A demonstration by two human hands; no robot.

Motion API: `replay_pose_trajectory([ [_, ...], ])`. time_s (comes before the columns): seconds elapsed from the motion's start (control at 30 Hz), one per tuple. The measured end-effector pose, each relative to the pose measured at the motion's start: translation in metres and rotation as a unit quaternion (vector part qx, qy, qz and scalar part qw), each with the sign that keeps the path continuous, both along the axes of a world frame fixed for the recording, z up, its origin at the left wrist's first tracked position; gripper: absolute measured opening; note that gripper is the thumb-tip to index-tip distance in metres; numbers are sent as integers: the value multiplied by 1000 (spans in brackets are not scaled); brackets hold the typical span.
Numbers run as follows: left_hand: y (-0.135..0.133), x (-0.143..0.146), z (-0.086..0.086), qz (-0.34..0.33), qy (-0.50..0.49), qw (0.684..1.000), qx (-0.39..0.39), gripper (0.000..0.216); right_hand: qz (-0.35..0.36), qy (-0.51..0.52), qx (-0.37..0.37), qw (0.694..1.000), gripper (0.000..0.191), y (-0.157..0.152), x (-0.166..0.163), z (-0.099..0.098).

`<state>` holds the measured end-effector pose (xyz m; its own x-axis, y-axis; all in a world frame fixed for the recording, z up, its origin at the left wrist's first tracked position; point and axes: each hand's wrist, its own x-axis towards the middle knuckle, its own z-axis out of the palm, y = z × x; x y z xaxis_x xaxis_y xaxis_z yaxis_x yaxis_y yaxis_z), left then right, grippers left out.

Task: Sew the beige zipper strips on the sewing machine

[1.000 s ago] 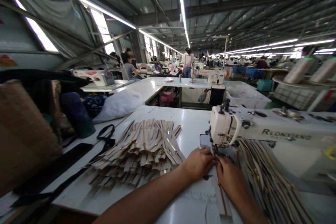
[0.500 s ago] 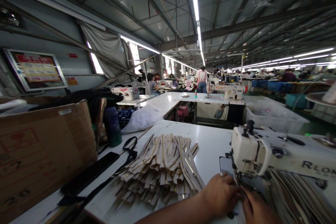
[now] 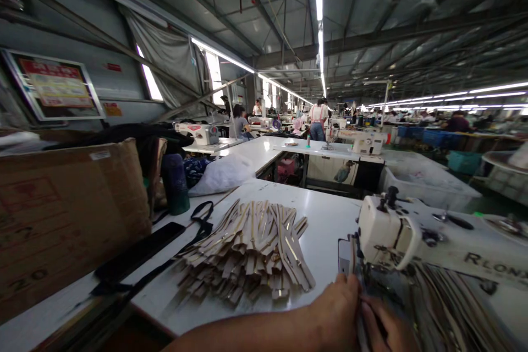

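My left hand (image 3: pixel 336 316) rests on the white table just in front of the sewing machine head (image 3: pixel 385 236), fingers curled down by the needle area. My right hand (image 3: pixel 385 330) lies close beside it at the bottom edge, fingers bent and pressed on a light strip that runs under the machine; what they hold is mostly cut off. A fanned pile of beige zipper strips (image 3: pixel 251 247) lies to the left of my left hand. More strips (image 3: pixel 445 308) hang under the machine arm at the right.
A cardboard box (image 3: pixel 70 214) stands at the left, with a dark bottle (image 3: pixel 175 184), a white bag (image 3: pixel 223 173) and black straps (image 3: pixel 140 256) near it. Other sewing tables, machines (image 3: pixel 363 140) and people sit and stand further back. A white bin (image 3: pixel 429 184) stands behind my machine.
The view has swung up and to the left, so my hands sit lower and further right in the picture and are partly cut off. They stay together at the needle.
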<state>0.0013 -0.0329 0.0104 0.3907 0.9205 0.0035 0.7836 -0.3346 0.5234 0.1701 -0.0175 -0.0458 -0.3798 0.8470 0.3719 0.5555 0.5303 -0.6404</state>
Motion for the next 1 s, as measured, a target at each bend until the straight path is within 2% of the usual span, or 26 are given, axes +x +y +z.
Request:
replay_pose_trajectory([
  [0.07, -1, -19, 23, 22, -52, 997, 55, 46, -12, 12, 31, 999, 37, -1, -1, 1],
  [0.13, 3, -45, 50, 73, -99, 987, 101, 36, -23, 18, 59, 998, 37, -1, -3, 1],
  [0.2, 11, -76, 76, 138, -85, 977, 141, 27, -33, 21, 79, 996, 38, -1, -5, 1],
  [0.27, 22, -109, 94, 194, -16, 970, 146, 26, -43, 22, 87, 995, 38, -2, -7, 2],
  [0.33, 32, -140, 103, 238, 119, 961, 76, 24, -49, 19, 84, 995, 37, -3, -8, 4],
  [0.4, 37, -162, 103, 250, 162, 954, 34, 18, -55, 17, 76, 995, 35, -6, -9, 7],
  [0.47, 38, -169, 100, 257, 192, 947, 24, 16, -58, 11, 69, 996, 34, -10, -12, 11],
  [0.53, 34, -159, 97, 260, 211, 940, 60, 17, -55, -4, 68, 996, 33, -14, -15, 18],
  [0.57, 31, -149, 97, 255, 212, 938, 102, 18, -53, -16, 71, 996, 31, -16, -16, 22],
  [0.63, 22, -119, 95, 192, 163, 955, 157, 20, -76, -46, 84, 992, 29, -18, -13, 36],
  [0.7, 13, -85, 90, 100, 88, 980, 150, 21, -156, -70, 90, 981, 29, -21, 3, 52],
  [0.77, 8, -54, 78, 12, 45, 992, 120, 21, -282, -94, 79, 951, 31, -24, 37, 68],
  [0.87, 7, -21, 53, -74, 17, 992, 97, 22, -446, -191, 22, 874, 35, -31, 107, 76],
  [0.93, 10, -9, 34, -110, -7, 990, 83, 23, -484, -230, -54, 843, 38, -36, 151, 68],
  [1.0, 12, -3, 19, -133, -35, 988, 66, 23, -432, -217, -144, 863, 35, -38, 179, 56],
])
